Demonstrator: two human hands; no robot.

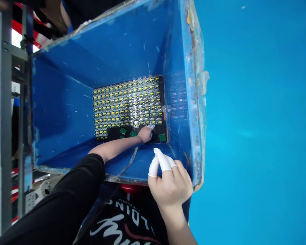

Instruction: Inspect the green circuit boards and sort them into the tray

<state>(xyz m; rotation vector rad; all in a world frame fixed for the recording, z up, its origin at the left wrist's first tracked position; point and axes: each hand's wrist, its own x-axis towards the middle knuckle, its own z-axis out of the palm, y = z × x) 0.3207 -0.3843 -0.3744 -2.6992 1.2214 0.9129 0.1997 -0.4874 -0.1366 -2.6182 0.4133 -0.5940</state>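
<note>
Blue plastic, scuffed and taped along its rim, makes up the deep rectangular crate (66,102) that the left hand (145,133) is reaching down into, the arm stretching across the near wall in a black sleeve (66,197). That hand is resting on the black tray (163,102) at the crate's floor, its white-capped fingertips (151,126) pressing together at the near edge of the packed grid of small yellow-and-silver circuit boards (127,102); whether they are actually pinching a board I cannot tell from here. Loose green square boards (162,137) are lying on the bare strip of tray, one at about three o'clock from the hand and others at nine o'clock.

The right hand (170,183) is hovering over the near rim at roughly five o'clock from the left, holding nothing, fingers loosely bunched, white cots on the tips.

In my judgement the risk lies in the tight packing (the boards are sitting edge to edge): a dragging fingertip could be nudging neighbours out of their rows or flipping one over. The wrist could also be sweeping the loose green boards aside.
</note>
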